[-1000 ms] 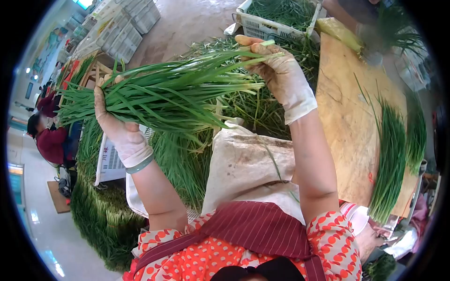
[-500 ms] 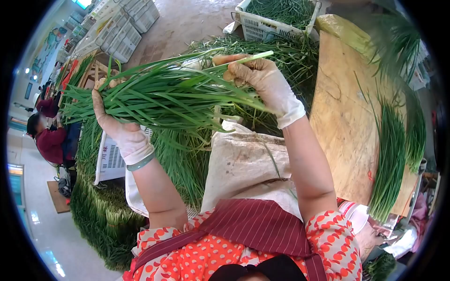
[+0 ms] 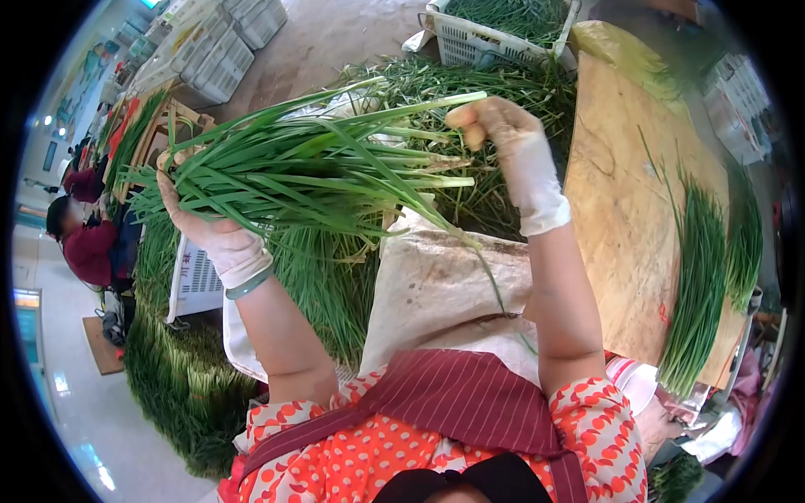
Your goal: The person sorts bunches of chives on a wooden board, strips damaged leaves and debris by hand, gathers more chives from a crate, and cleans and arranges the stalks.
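Note:
My left hand (image 3: 214, 230), in a dirty thin white glove, is wrapped round the leafy end of a bunch of garlic chives (image 3: 293, 176). The bunch lies sideways in the air, its pale stalk ends pointing right and uneven. My right hand (image 3: 511, 138), gloved with the fingertips bare, is at those stalk ends with its fingers curled together. One pale stalk tip reaches its fingers; whether they pinch anything is hidden. A long thin leaf (image 3: 495, 289) droops from below the bunch over the stained whitish sacking (image 3: 453, 268) on my lap.
On the right, a wooden board (image 3: 620, 210) carries sorted chive bundles (image 3: 696, 277). Loose greens (image 3: 478, 184) are heaped ahead, before a filled white crate (image 3: 495, 50). More chives (image 3: 193, 394) stand at lower left. Stacked crates (image 3: 218, 67) and a person (image 3: 88, 243) are farther left.
My right hand has drawn back to the right and turned, uncovering the stalk ends. My left hand keeps the bunch in nearly the same place.

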`<state>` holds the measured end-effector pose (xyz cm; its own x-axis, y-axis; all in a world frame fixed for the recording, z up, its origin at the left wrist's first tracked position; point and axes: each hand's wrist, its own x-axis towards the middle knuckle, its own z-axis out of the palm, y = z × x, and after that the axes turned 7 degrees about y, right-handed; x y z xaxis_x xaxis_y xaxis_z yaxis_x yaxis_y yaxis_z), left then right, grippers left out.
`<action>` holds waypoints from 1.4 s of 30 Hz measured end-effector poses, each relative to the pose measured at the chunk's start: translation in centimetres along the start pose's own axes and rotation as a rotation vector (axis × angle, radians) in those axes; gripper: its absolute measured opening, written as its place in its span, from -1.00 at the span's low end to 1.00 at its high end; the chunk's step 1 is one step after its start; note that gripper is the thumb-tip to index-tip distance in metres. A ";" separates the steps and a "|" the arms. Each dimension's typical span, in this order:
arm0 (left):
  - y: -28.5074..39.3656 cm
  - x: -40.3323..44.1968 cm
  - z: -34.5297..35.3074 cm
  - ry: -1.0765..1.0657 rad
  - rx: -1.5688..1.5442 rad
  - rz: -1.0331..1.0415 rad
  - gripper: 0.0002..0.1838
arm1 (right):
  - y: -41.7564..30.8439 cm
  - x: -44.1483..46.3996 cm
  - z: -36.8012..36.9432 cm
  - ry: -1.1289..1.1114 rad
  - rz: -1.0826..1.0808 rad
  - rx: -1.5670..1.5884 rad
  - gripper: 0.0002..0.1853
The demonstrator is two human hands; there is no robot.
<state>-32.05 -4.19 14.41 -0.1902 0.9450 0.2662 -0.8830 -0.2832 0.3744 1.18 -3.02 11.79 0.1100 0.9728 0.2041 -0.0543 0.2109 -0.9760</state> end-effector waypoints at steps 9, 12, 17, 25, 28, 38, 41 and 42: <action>0.9 0.4 -0.8 0.221 0.066 0.179 -0.74 | -1.3 -2.9 -1.1 -0.019 -0.230 -0.222 -0.78; 0.8 0.0 -0.3 0.095 0.025 0.084 -0.74 | -1.6 -3.0 0.1 -0.128 -0.240 -0.202 -0.74; 1.4 -0.1 -0.5 0.012 -0.031 0.062 -0.74 | -1.6 -3.7 0.8 -0.172 -0.180 -0.284 -0.83; 3.1 -0.3 -2.3 -0.028 0.042 0.149 -0.74 | 0.4 0.4 -6.7 0.435 -0.169 -0.164 -0.82; 3.1 -0.3 -2.5 -0.201 -0.133 -0.068 -0.71 | 2.3 2.0 -8.0 0.563 -0.409 -0.831 -0.79; 1.5 -0.5 -1.8 -0.076 0.032 -0.029 -0.66 | -2.1 -0.1 6.1 -0.373 0.308 0.315 -0.72; 1.3 -0.8 -1.0 -0.051 -0.011 0.026 -0.66 | -1.1 -1.8 6.2 -0.411 -0.082 0.105 -0.81; 1.3 -0.8 -1.0 -0.057 -0.035 0.038 -0.66 | -1.0 -3.0 6.1 -0.451 -0.358 -0.017 -0.83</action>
<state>-33.48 -5.18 13.83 -0.2001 0.9223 0.3305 -0.8900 -0.3122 0.3324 -5.17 -5.53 12.65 -0.3160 0.7865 0.5307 -0.0751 0.5368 -0.8403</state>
